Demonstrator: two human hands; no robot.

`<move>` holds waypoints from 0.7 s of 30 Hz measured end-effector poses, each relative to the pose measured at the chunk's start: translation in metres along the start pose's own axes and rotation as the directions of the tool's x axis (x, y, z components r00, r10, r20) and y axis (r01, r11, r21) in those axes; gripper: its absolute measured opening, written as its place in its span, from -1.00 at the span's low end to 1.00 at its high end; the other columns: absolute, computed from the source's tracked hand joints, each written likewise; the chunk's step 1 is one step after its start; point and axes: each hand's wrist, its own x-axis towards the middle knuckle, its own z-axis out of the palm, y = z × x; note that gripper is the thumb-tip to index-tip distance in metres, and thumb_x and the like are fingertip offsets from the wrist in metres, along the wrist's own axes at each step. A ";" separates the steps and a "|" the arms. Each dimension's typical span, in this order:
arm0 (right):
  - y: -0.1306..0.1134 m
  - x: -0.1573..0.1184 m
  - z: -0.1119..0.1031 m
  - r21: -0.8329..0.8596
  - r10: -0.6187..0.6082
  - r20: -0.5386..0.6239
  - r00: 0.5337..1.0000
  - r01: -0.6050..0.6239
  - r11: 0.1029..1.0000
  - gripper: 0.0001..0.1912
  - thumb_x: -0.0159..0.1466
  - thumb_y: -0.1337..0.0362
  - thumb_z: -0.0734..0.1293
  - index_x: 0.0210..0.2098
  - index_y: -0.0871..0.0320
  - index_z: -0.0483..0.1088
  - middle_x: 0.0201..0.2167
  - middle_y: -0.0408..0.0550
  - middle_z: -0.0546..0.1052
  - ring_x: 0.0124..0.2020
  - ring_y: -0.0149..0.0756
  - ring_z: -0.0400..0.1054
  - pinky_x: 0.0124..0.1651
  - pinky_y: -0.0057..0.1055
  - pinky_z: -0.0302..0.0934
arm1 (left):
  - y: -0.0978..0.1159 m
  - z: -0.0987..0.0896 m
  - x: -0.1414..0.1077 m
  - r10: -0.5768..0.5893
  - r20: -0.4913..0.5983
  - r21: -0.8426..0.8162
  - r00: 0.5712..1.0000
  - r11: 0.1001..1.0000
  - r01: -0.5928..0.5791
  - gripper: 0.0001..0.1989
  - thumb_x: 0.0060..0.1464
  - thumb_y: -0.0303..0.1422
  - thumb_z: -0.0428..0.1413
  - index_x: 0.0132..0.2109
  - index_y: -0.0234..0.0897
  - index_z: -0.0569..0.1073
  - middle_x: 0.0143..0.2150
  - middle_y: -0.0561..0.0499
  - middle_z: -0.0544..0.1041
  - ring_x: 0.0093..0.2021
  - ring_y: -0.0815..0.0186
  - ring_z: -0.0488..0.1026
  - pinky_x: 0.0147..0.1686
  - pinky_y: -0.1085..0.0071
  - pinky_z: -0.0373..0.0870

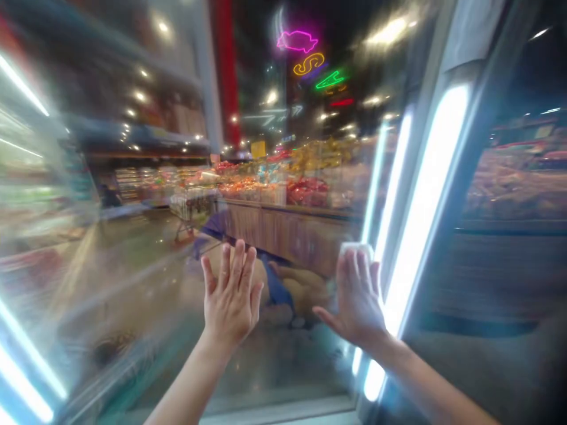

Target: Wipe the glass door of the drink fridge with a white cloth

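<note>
The glass pane (pixel 287 360) stands upright in front of the person, blurred and full of reflections, with both hands raised to it, palms forward. The left hand (pixel 233 295) is open, fingers up and slightly spread, holding nothing visible. The right hand (pixel 361 295) is open too, its thumb out to the side — a pale, squarish patch (pixel 357 248) shows at its fingertips, too blurred to identify. Whether either palm touches the glass, I cannot tell. Bright light tubes (pixel 427 195) slant just beside the right hand. Farther out are a wood-toned counter (pixel 266 227) with red goods (pixel 308 192) on top, a shopping cart (pixel 188 206) to its left, and — high above — a pink neon outline (pixel 297 41).
</note>
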 end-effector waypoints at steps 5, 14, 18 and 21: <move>-0.015 -0.013 0.011 0.045 0.169 0.070 0.983 -0.172 0.984 0.11 0.40 -0.23 0.14 0.53 0.37 -0.52 0.57 0.24 -0.45 0.57 0.30 -0.50 0.46 0.47 -0.24 | 0.037 0.020 -0.019 -0.014 0.028 0.004 1.000 1.000 0.014 -0.25 0.35 -0.29 0.00 0.54 -0.32 -0.13 0.58 -0.01 -0.23 0.60 0.19 -0.36 0.55 0.00 -0.47; -0.010 -0.026 0.037 0.113 0.107 0.071 0.992 -0.115 0.987 0.06 0.43 -0.18 0.12 0.53 0.39 -0.50 0.57 0.16 -0.47 0.59 0.12 -0.56 0.52 0.32 -0.26 | 0.043 0.035 -0.002 -0.002 0.093 0.014 0.996 1.000 0.001 -0.20 0.33 -0.32 0.04 0.54 -0.30 -0.18 0.56 -0.10 -0.12 0.59 0.20 -0.38 0.54 0.00 -0.51; -0.006 -0.005 0.047 0.164 0.209 0.104 0.972 -0.224 0.961 0.07 0.43 -0.12 0.16 0.52 0.32 -0.58 0.58 0.20 -0.43 0.58 0.20 -0.50 0.50 0.39 -0.28 | 0.049 0.040 -0.002 -0.008 0.143 0.028 0.990 1.000 0.004 -0.22 0.35 -0.32 0.00 0.55 -0.28 -0.19 0.55 -0.12 -0.02 0.58 0.20 -0.34 0.54 -0.02 -0.49; -0.019 -0.012 0.053 0.213 0.162 0.100 0.982 -0.180 0.960 0.03 0.44 -0.08 0.15 0.52 0.32 -0.58 0.57 0.20 -0.44 0.59 0.16 -0.49 0.50 0.36 -0.20 | 0.039 0.037 -0.008 -0.025 0.167 0.046 0.986 0.999 0.017 -0.24 0.36 -0.31 -0.02 0.55 -0.24 -0.18 0.55 -0.10 0.02 0.58 0.18 -0.30 0.54 -0.06 -0.44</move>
